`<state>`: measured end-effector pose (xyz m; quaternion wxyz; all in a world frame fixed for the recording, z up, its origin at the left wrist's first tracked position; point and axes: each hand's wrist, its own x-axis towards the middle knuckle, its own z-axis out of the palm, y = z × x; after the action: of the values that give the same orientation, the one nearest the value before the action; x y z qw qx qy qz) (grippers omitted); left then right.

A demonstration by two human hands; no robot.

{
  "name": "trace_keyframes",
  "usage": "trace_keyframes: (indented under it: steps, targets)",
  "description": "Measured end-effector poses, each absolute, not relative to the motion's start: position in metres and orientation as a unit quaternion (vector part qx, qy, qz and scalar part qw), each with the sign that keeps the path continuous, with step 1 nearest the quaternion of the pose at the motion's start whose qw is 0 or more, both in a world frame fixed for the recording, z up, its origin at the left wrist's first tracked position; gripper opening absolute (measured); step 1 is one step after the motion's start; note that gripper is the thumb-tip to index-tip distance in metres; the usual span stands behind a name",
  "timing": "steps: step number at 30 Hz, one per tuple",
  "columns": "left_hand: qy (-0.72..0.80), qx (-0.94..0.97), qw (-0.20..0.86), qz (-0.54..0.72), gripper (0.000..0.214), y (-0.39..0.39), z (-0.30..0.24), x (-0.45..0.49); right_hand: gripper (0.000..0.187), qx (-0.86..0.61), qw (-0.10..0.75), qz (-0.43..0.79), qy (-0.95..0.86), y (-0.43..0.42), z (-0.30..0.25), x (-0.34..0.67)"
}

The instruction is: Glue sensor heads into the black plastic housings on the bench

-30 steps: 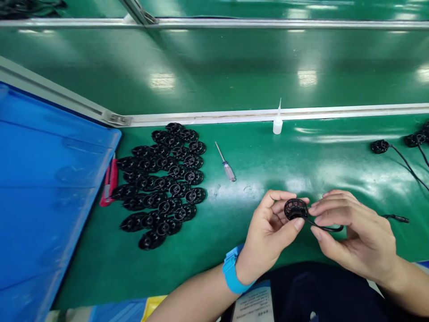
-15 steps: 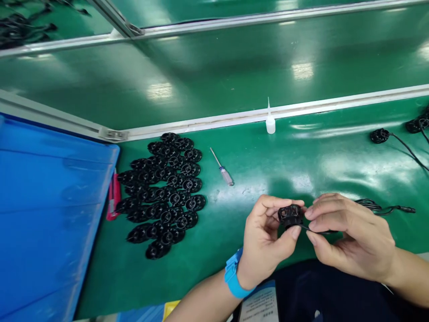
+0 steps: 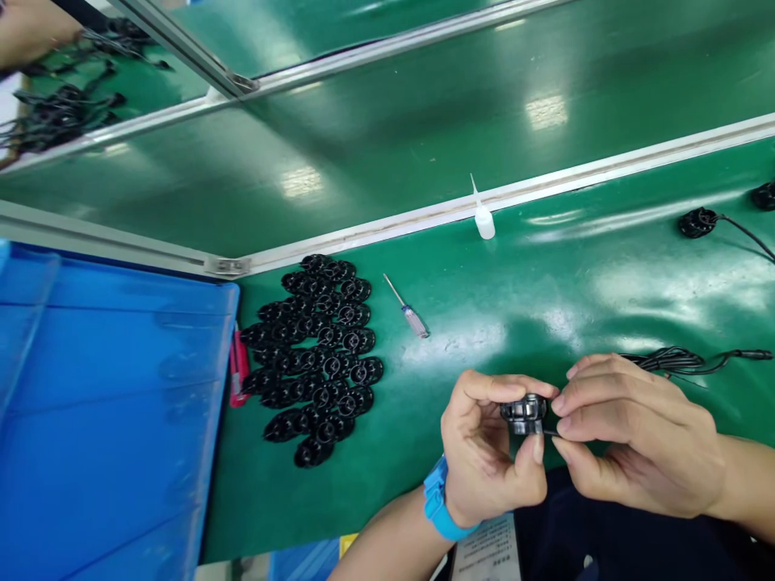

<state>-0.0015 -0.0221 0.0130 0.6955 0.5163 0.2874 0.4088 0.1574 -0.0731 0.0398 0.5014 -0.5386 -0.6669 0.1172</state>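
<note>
Head view, left hand [image 3: 493,452]: pinching the part between thumb and fingers, a blue wristband [image 3: 445,502] at the wrist.
Part [image 3: 524,413]: small, black, round, with open slots; held above the near edge of the green table [image 3: 400,436], between the two hands.
Right hand [image 3: 642,440]: thumb and forefinger pinching the cable [image 3: 551,433] where it leaves the part; whether the other fingertips touch the part, I cannot tell.
Coil [image 3: 672,359]: black, lying just beyond the right hand, its plug [image 3: 754,353] pointing right.
Cluster [image 3: 320,355]: many black round pieces, packed in rows left of the hands.
Screwdriver [image 3: 415,320]: clear handle nearer the person, between cluster and bottle.
Bottle [image 3: 485,223]: white, thin nozzle up, by the white rail [image 3: 363,234].
Red tool [image 3: 238,367]: between cluster and blue bin [image 3: 121,403].
Far right: a wired piece [image 3: 697,223], another [image 3: 764,196] beside it.
Top left: a co-worker's arm [image 3: 36,32], blurred, near tangled cables [image 3: 66,113].
</note>
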Motion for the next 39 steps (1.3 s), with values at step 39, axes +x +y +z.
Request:
trace_keyframes:
  steps: [39]
  targets:
    - [0.207, 0.518, 0.706, 0.436, 0.034, -0.022, 0.001, -0.003, 0.012, -0.515, 0.443, 0.017, -0.734, -0.080, 0.048, 0.171]
